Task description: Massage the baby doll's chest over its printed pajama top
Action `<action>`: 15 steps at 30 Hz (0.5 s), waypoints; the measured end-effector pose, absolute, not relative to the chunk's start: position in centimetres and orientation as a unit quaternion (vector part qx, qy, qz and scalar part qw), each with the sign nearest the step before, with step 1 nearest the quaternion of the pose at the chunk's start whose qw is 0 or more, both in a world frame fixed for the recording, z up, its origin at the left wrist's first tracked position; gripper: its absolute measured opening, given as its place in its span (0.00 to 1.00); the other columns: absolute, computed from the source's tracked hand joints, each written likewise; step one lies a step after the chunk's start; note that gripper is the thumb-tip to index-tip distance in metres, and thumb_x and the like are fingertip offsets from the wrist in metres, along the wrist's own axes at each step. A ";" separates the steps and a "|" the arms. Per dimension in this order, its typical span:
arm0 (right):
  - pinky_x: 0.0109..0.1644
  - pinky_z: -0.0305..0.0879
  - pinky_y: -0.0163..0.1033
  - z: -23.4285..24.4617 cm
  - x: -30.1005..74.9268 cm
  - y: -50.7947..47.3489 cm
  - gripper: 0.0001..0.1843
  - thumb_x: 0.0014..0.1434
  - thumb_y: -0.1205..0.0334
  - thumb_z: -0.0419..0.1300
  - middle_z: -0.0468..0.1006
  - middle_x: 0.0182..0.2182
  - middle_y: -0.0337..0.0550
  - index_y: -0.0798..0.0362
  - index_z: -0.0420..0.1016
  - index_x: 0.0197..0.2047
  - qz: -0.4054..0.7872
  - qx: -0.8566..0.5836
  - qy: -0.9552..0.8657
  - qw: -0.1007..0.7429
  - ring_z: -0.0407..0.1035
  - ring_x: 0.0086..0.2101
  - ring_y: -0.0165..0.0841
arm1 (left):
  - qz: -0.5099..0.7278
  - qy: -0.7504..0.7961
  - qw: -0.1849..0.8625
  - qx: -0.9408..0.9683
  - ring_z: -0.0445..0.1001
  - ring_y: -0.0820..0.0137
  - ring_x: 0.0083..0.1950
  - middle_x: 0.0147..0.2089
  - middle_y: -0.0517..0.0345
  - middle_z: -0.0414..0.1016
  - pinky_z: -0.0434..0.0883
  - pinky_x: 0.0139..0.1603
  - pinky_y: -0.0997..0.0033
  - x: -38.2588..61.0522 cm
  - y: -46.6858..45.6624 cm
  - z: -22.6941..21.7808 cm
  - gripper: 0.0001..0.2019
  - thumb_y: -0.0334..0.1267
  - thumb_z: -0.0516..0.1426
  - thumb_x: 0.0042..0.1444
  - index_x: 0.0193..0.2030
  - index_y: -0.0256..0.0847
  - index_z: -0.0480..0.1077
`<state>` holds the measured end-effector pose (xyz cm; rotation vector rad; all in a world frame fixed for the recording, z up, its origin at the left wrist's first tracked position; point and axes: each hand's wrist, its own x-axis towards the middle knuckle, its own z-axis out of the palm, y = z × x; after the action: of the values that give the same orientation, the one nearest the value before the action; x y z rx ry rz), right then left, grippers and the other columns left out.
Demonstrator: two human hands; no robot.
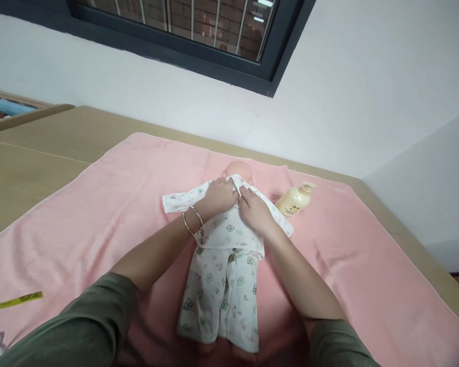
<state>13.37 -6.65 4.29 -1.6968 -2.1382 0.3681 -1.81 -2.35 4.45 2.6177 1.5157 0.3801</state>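
Observation:
A baby doll (239,168) lies on its back on a pink towel (110,204), dressed in a white printed shirt and trousers (222,285). My left hand (219,195), with two bangles on the wrist, pinches the shirt's collar at the doll's chest. My right hand (253,209) grips the other side of the collar right beside it. Both hands are closed on the fabric just below the doll's chin. The doll's body is hidden under the clothes and my hands.
A cream pump bottle (295,200) lies on the towel to the right of the doll. The towel covers a tan table (34,153) against a white wall. A yellow tape measure (13,302) lies at the left front edge.

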 end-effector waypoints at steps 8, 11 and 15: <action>0.63 0.64 0.54 3.7 15.0 -3.9 0.24 0.72 0.57 0.42 0.79 0.54 0.59 0.58 0.75 0.53 0.104 -0.618 -0.749 0.214 0.70 0.56 0.48 | 0.075 0.516 0.026 0.853 0.74 0.49 0.61 0.61 0.29 0.74 0.67 0.61 0.51 -1.2 -4.6 5.9 0.21 0.37 0.44 0.70 0.62 0.27 0.67; 0.69 0.58 0.54 3.9 13.8 -5.6 0.25 0.71 0.62 0.42 0.74 0.62 0.62 0.62 0.72 0.61 0.075 -0.621 -0.754 0.203 0.65 0.63 0.49 | 0.098 0.497 0.079 0.859 0.74 0.54 0.61 0.59 0.37 0.77 0.68 0.60 0.57 -2.0 -2.8 5.2 0.20 0.40 0.43 0.72 0.58 0.32 0.69; 0.72 0.55 0.47 4.4 12.4 -7.8 0.27 0.68 0.68 0.46 0.69 0.67 0.60 0.64 0.70 0.65 0.070 -0.618 -0.759 0.193 0.61 0.68 0.44 | 0.137 0.507 0.097 0.846 0.76 0.55 0.58 0.55 0.39 0.78 0.69 0.59 0.56 -2.1 -1.2 3.7 0.18 0.40 0.44 0.71 0.54 0.35 0.71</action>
<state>12.40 -7.79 4.45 -1.7336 -2.1294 0.1952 -2.11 -1.21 3.74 2.5046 1.5009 0.4050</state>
